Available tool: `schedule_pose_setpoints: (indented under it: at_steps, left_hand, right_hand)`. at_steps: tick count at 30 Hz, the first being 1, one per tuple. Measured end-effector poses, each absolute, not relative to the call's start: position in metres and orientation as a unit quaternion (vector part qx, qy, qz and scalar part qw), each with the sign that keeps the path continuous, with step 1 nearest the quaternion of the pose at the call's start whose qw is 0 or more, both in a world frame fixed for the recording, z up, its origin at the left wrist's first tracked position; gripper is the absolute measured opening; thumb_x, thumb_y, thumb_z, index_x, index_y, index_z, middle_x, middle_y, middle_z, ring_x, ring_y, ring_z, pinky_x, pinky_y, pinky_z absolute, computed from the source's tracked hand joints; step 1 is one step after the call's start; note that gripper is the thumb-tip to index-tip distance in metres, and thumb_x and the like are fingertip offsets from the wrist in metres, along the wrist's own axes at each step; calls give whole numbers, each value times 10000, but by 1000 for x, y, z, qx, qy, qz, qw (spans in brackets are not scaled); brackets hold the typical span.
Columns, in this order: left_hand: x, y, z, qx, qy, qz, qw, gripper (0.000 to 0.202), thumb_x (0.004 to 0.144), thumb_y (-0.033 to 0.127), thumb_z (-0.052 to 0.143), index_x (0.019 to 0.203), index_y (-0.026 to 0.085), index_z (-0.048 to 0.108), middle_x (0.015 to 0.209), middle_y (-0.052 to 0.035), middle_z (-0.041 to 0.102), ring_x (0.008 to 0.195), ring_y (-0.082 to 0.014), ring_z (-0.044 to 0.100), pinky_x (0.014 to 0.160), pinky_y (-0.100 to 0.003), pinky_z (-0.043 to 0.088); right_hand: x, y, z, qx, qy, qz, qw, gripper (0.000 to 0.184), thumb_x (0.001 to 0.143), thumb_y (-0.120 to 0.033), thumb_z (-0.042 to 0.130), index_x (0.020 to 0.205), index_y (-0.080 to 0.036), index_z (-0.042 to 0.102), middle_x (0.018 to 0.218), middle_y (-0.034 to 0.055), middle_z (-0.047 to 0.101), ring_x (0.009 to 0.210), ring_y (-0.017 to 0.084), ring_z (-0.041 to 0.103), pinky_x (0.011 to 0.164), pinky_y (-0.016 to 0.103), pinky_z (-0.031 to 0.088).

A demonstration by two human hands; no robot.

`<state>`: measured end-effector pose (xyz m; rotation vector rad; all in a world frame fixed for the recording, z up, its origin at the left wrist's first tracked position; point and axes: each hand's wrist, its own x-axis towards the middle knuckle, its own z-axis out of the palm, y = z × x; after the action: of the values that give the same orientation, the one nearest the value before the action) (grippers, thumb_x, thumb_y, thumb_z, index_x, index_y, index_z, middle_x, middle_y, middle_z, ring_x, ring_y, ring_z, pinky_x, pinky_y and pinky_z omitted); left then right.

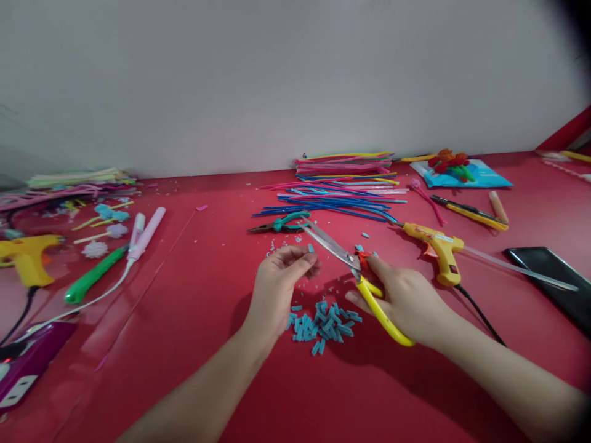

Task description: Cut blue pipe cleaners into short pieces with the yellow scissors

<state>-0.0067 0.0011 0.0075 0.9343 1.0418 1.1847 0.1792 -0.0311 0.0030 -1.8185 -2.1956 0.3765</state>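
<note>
My left hand pinches a small blue strip piece between thumb and fingertips; its lower end is hidden. Scissors with yellow handles are gripped in my right hand, their blades pointing up and left past the fingers of the left hand. The blades look nearly closed, with the tips above the pinched piece. Below and between both hands, a pile of short blue cut pieces lies on the red table. Beyond the left hand rest teal-handled pliers.
Behind the hands lie bundles of coloured pipe cleaners. A yellow glue gun and a black phone are on the right. At left are another glue gun, a green handle, a corded pink tool and a purple power strip.
</note>
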Motion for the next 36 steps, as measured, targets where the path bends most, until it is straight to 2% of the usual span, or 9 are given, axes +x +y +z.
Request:
schedule_pose_setpoints:
  at_steps: [4,9,18,36]
  left_hand:
    - [-10,1,7,414,420,536,604,71,681,182,579,721,129,606,665,-19,590,599,-92,528,631,-238,420]
    - [-11,0,9,409,410,554,598,43,684,159,572,703,143,608,658,-5,576,596,-86,515,624,-229,413]
    - [-9,-2,13,390,412,560,604,60,668,173,581,710,151,618,655,1,594,590,-84,529,629,-231,414]
    - [-8,-3,11,386,396,565,612,55,702,158,563,737,140,602,676,-7,581,604,-84,514,624,-218,409]
  right_hand:
    - [178,-34,-4,-606,-787,76,86,318,744,-525,381,778,-209,388,567,-1,544,501,162,521,448,235,187]
    - [179,-35,-12,-590,-804,37,66,289,778,-480,345,810,-197,393,568,11,552,497,173,526,451,249,168]
    - [178,-36,-13,-582,-810,6,69,308,791,-467,322,813,-176,420,526,14,538,450,153,496,439,250,140]
    - [179,-35,-15,-571,-817,21,80,337,801,-491,290,769,-177,407,524,15,527,439,137,482,439,248,139]
